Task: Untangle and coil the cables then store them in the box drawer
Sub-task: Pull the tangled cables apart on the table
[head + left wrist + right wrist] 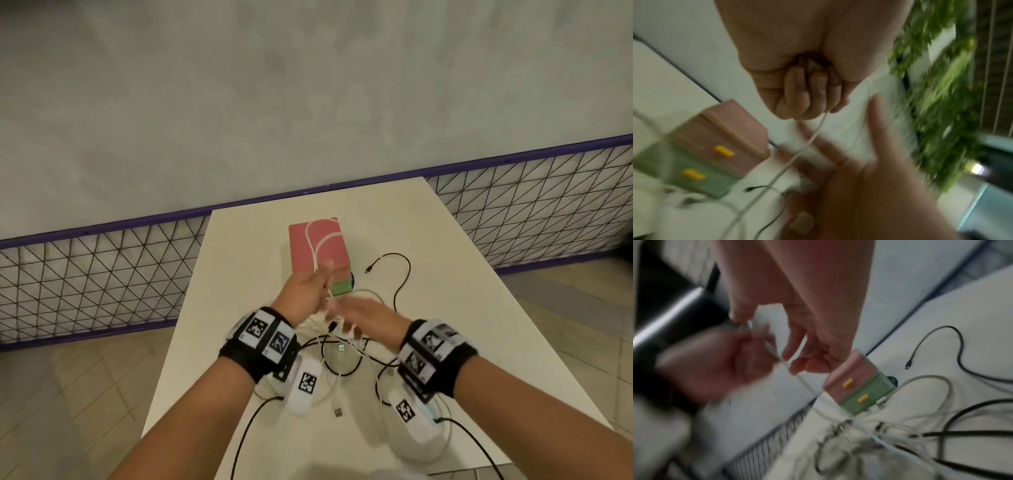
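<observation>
A pink box [301, 253] with a green bottom drawer [342, 287] stands mid-table; both drawers [865, 394] are closed, with yellow handles. A thin white cable [310, 240] loops over the box top and runs down into my left hand [308, 291], whose fingers [807, 97] are curled round it. My right hand [363, 315] is just to the right, blurred, its fingers [879, 121] stretched out loosely beside the cable [797, 376]. Under both hands lies a tangle of white and black cables [342, 346].
A black cable [400, 274] curves to the right of the box, its plug on the white table [462, 308]. A USB plug [338, 411] lies near the front. A wire mesh fence [85, 274] with a purple rail runs behind the table.
</observation>
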